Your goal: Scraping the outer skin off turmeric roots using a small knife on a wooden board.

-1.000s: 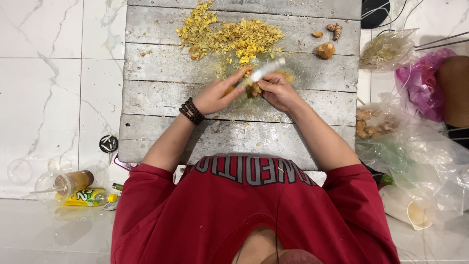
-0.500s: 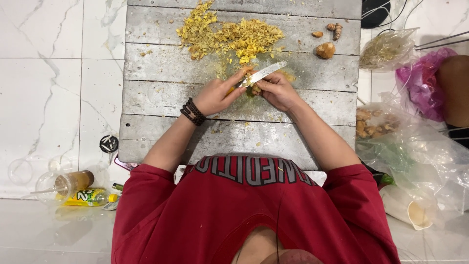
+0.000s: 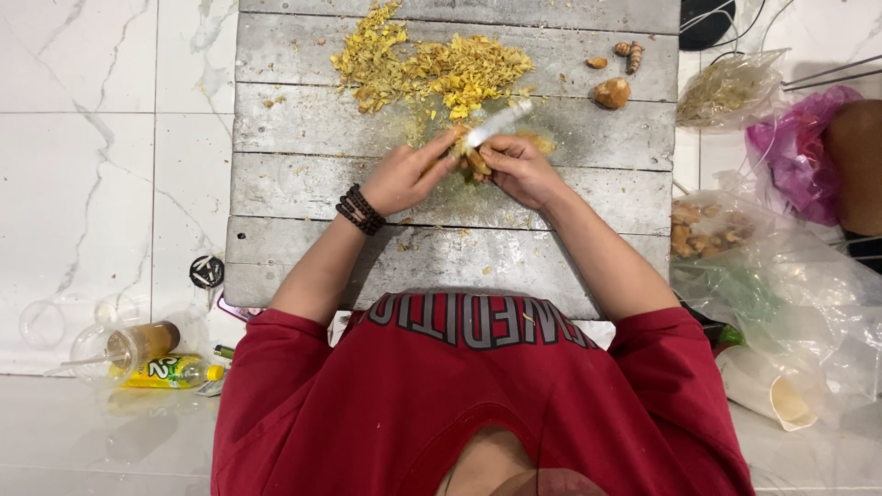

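From the head view I look straight down on a grey plank counter (image 3: pixel 441 248). My left hand (image 3: pixel 404 176) and right hand (image 3: pixel 520 170) meet near its middle over a small brown root piece (image 3: pixel 476 165). The root is mostly hidden between the fingers, so I cannot make out its full shape. The left hand's fingers are curled onto it from the left. The right hand is closed around the handle of a knife (image 3: pixel 496 123), whose pale blade sticks up and to the right; the handle itself is covered by the hand. A dark bead bracelet (image 3: pixel 358 209) sits on the left wrist.

Beyond the hands lies a heap of yellow peelings (image 3: pixel 432 66), cut off at the top edge. Three more brown root pieces (image 3: pixel 612 92) lie at the counter's far right. Clear plastic bags (image 3: pixel 790 276) crowd the floor at the right, their contents hard to read. At lower left a clear cup (image 3: pixel 129 347) lies beside a yellow bottle (image 3: pixel 170 372). My red shirt (image 3: pixel 478 404) blocks the counter's near edge.
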